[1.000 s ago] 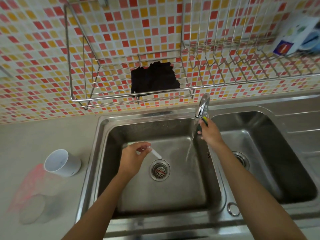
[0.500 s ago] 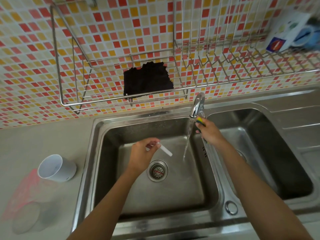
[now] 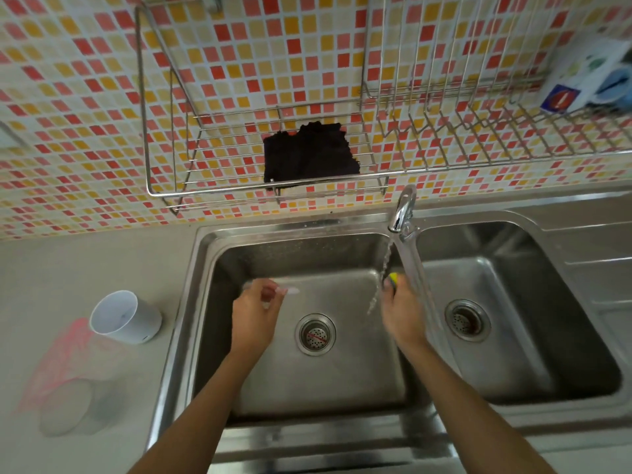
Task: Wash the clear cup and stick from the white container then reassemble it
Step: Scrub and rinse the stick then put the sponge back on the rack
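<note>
While the left hand (image 3: 254, 311) pinches the stick (image 3: 290, 291), apparently mid-length, expect it light, stiff, slippery; right hand (image 3: 402, 314) grips a sponge (image 3: 393, 278).

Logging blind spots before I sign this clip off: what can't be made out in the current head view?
All in the head view:
The stick: motion-blurred, its middle hidden by the left hand pinching it.
The sponge: only a yellow-green tip shows; the right hand covers the rest.
The clear cup: transparent and blurred, bottom left; pose unclear.
The packet, top right: cut off by the frame edge, print unreadable.
</note>
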Demonstrator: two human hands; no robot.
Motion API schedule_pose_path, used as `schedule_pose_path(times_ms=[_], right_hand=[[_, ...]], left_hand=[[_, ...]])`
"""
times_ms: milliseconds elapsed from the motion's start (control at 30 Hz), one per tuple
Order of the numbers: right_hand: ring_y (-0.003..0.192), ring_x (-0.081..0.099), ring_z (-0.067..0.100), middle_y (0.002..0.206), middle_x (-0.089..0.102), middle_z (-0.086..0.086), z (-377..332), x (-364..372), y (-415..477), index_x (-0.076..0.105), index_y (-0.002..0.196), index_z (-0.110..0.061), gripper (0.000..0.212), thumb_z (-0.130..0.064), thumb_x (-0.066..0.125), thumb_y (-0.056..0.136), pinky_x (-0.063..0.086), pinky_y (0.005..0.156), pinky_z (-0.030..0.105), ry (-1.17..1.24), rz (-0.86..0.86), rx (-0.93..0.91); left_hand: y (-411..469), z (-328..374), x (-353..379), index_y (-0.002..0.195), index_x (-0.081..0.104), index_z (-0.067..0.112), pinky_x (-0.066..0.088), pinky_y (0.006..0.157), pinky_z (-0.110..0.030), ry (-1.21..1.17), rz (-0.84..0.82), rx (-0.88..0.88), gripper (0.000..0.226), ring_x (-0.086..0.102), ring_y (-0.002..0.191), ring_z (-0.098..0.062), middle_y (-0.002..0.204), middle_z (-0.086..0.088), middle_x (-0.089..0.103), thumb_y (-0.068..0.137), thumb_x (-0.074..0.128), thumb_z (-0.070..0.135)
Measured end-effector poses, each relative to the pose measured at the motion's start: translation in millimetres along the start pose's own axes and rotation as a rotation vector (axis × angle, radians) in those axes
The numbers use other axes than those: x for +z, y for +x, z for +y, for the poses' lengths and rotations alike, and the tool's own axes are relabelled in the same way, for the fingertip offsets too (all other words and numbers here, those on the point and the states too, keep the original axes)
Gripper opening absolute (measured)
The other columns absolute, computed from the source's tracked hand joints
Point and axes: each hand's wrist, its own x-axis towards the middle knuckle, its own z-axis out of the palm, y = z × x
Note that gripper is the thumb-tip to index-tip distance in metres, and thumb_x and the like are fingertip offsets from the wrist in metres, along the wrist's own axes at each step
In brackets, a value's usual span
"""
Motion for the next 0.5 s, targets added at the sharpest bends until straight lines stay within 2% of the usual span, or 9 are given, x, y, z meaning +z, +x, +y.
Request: schedule_pose_path(times_ms=[67, 133, 267, 367, 433, 500], right_hand=[[0.078, 0.063, 0.031, 0.087, 0.063, 0.013, 3, 9, -22, 0.053, 0.104, -0.008, 0.025, -0.028, 0.038, 0.102, 0.031, 0.058, 0.028, -0.128, -0.070, 0.050], [0.079, 0.063, 0.029, 0.086, 0.062, 0.010, 2, 12, -29, 0.052, 0.106, -0.008, 0.022, -0.024, 0.038, 0.101, 0.031, 0.057, 0.027, -0.086, -0.065, 0.054], [0.091, 0.063, 0.035, 0.100, 0.064, 0.015, -5, 12, -28, 0.051, 0.108, -0.009, 0.020, -0.023, 0.039, 0.100, 0.036, 0.064, 0.031, -0.092, -0.077, 0.079], [0.103, 0.060, 0.040, 0.112, 0.063, 0.022, -7, 9, -17, 0.050, 0.116, -0.009, 0.028, -0.029, 0.037, 0.100, 0.044, 0.078, 0.041, -0.214, -0.258, 0.127], [0.109, 0.058, 0.040, 0.119, 0.062, 0.022, -9, 7, -19, 0.050, 0.123, -0.012, 0.033, -0.032, 0.037, 0.100, 0.045, 0.088, 0.042, -0.286, -0.380, 0.138], [0.114, 0.055, 0.038, 0.124, 0.060, 0.020, -19, 4, -29, 0.052, 0.126, -0.013, 0.036, -0.033, 0.039, 0.099, 0.044, 0.093, 0.040, -0.290, -0.432, 0.122]], left_hand=[[-8, -16, 3, 0.095, 0.066, 0.013, 0.042, 0.068, -0.009, 0.052, -0.045, -0.011, 0.016, 0.066, 0.084, -0.012, 0.088, 0.001, 0.070, 0.089, 0.066, 0.028], [-13, -19, 1, 0.094, 0.067, 0.015, 0.040, 0.072, -0.009, 0.075, -0.024, 0.038, 0.015, 0.063, 0.082, -0.009, 0.087, 0.003, 0.070, 0.089, 0.066, 0.029], [-19, -18, -12, 0.093, 0.066, 0.018, 0.051, 0.080, -0.032, 0.073, -0.029, 0.072, 0.012, 0.057, 0.080, -0.004, 0.087, 0.005, 0.070, 0.088, 0.066, 0.029], [-19, -20, -26, 0.093, 0.064, 0.021, 0.053, 0.080, -0.034, 0.031, 0.012, 0.076, 0.011, 0.063, 0.082, -0.008, 0.086, 0.006, 0.069, 0.088, 0.066, 0.032], [-19, -21, -36, 0.091, 0.064, 0.024, 0.053, 0.078, -0.035, 0.038, 0.021, 0.090, 0.010, 0.063, 0.080, -0.010, 0.082, 0.007, 0.068, 0.087, 0.068, 0.033], [-20, -23, -47, 0.091, 0.063, 0.025, 0.054, 0.076, -0.036, 0.030, 0.026, 0.108, 0.010, 0.063, 0.079, -0.010, 0.080, 0.008, 0.067, 0.087, 0.067, 0.034]])
